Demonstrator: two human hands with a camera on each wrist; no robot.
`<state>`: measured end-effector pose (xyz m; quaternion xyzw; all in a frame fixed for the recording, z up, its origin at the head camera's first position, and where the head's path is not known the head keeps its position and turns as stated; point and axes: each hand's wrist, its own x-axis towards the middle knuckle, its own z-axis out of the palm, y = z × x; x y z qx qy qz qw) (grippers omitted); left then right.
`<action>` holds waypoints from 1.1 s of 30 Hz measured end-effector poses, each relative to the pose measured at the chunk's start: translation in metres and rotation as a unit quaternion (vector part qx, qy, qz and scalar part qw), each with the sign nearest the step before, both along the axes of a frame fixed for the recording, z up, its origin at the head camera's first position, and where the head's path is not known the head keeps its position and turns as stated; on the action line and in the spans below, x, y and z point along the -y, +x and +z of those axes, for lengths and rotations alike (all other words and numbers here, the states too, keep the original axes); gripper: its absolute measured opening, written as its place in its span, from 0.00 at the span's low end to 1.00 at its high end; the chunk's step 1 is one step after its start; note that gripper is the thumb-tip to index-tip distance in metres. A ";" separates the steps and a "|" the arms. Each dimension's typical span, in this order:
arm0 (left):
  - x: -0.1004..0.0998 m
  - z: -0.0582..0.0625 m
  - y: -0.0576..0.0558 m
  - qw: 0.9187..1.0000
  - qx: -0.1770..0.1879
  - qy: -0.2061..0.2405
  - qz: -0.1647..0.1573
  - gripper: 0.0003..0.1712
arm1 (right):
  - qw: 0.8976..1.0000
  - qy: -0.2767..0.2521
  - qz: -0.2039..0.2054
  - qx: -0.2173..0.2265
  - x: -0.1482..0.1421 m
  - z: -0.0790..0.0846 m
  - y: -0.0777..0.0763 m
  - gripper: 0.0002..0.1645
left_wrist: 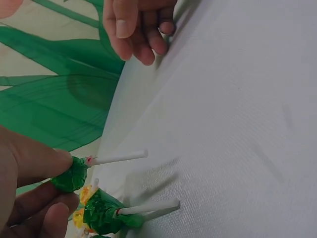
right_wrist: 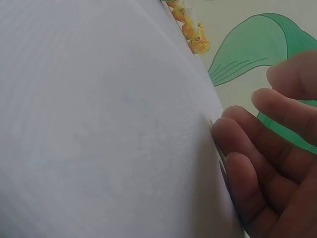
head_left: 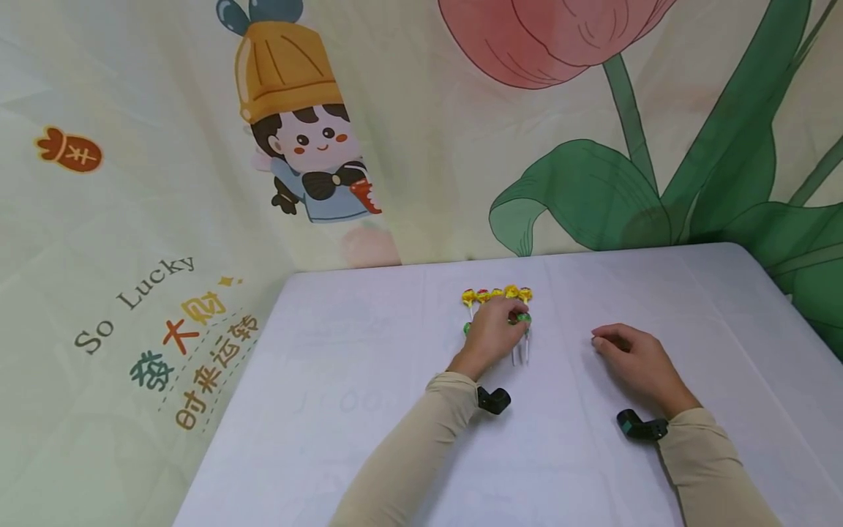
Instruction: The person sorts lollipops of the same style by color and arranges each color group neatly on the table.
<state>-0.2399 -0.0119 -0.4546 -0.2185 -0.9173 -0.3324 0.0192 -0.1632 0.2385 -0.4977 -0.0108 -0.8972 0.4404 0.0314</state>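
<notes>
In the left wrist view, a green-wrapped lollipop (left_wrist: 73, 174) is pinched by its head between the thumb and fingers of my left hand (head_left: 489, 331). Its white stick points out over the table. Just beside it is another green lollipop (left_wrist: 101, 212), its stick pointing the same way. Beyond my left hand, a row of yellow-wrapped lollipops (head_left: 469, 296) runs across the far part of the table. One more green lollipop (head_left: 467, 329) shows partly at the hand's left side; others may be hidden under the hand. My right hand (head_left: 635, 359) is near the table with fingers loosely bent, holding nothing.
A white-covered table (head_left: 369, 439) extends around both hands. Behind its far edge hangs a printed cloth (head_left: 421, 146) with a cartoon figure, a pink flower and green leaves. Each wrist wears a small black camera, the left one (head_left: 494, 400) and the right one (head_left: 640, 426).
</notes>
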 end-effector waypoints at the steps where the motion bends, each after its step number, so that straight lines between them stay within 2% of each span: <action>1: -0.001 0.000 0.000 1.000 -0.001 -0.006 0.000 0.12 | 1.000 0.000 0.000 0.001 0.000 0.000 0.000 0.22; 6: -0.004 -0.001 -0.001 0.999 -0.008 -0.034 0.008 0.11 | 1.000 -0.001 0.000 0.008 0.001 -0.001 0.000 0.22; 15: -0.008 -0.003 -0.006 0.995 -0.056 -0.087 0.001 0.10 | 1.000 -0.008 0.007 0.007 -0.002 0.001 -0.001 0.23; 27: -0.012 -0.009 -0.010 0.993 -0.052 -0.107 0.005 0.09 | 1.000 -0.021 0.000 0.009 -0.004 -0.001 -0.001 0.23; 33: -0.014 -0.011 -0.009 0.988 -0.051 -0.145 0.008 0.11 | 1.000 -0.013 -0.006 0.011 -0.004 -0.004 -0.002 0.21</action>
